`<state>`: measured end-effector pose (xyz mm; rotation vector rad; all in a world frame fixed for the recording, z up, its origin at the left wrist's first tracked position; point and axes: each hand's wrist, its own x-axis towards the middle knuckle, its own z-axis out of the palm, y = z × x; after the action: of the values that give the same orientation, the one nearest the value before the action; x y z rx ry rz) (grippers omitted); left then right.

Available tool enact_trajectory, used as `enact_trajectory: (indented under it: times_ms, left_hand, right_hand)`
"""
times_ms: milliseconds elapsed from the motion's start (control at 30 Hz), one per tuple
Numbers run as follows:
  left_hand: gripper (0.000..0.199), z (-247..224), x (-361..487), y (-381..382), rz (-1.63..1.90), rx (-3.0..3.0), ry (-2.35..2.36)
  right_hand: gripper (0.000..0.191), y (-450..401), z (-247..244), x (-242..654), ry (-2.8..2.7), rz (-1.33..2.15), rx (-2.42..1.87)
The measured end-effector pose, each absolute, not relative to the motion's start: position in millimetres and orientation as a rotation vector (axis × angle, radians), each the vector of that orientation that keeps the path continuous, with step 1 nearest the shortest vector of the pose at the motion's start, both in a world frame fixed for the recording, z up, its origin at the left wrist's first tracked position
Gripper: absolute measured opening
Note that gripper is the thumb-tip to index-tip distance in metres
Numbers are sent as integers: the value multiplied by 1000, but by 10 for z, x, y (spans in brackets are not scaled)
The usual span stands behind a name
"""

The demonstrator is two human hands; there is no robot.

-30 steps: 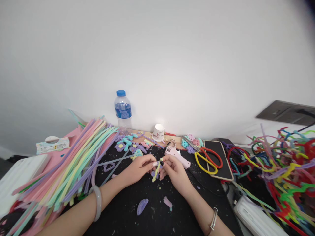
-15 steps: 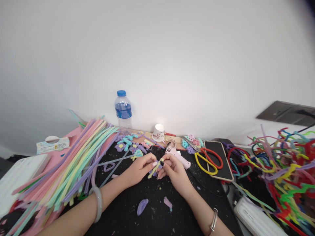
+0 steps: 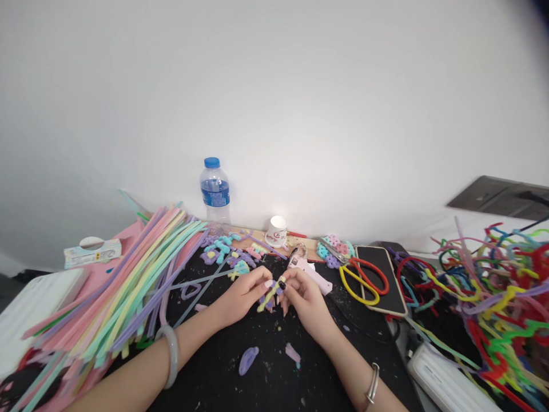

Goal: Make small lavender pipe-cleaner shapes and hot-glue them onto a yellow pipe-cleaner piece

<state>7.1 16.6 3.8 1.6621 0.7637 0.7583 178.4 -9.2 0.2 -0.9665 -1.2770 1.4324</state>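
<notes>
Between my two hands is a small yellow-and-purple pipe cleaner piece (image 3: 268, 298), partly covered by fingers. My left hand (image 3: 249, 293) pinches its left side with thumb and forefinger. From the other side, my right hand (image 3: 297, 290) grips it between thumb and forefinger, the remaining fingers hanging loosely below. On the black mat nearer me lie a purple pipe cleaner loop (image 3: 248, 361) and a short pinkish-purple scrap (image 3: 293, 352). Just beyond my right hand rests a pale pink glue gun (image 3: 309, 272).
Long pastel pipe cleaners (image 3: 141, 274) cover the left side; tangled bright ones (image 3: 506, 303) fill the right. Scissors (image 3: 362, 280) lie across a phone (image 3: 388, 286). A water bottle (image 3: 215, 191), a paper cup (image 3: 277, 231) and finished small pieces (image 3: 221, 249) line the back.
My hands stay almost in place. The right hand's lower fingers have loosened and straightened downward, and the held piece has turned slightly.
</notes>
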Motion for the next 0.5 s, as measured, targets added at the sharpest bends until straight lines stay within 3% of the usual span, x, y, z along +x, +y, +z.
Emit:
enact_trajectory:
  times_ms: [367,500]
  left_hand:
    - [19,-35,116,151,749,1399,670]
    - [19,-31,112,159,824,1383,683]
  right_hand:
    - [15,-87,-34,1800,-1305,1411,-974]
    - [17,-63,14,1901,-1429,1217,-1104]
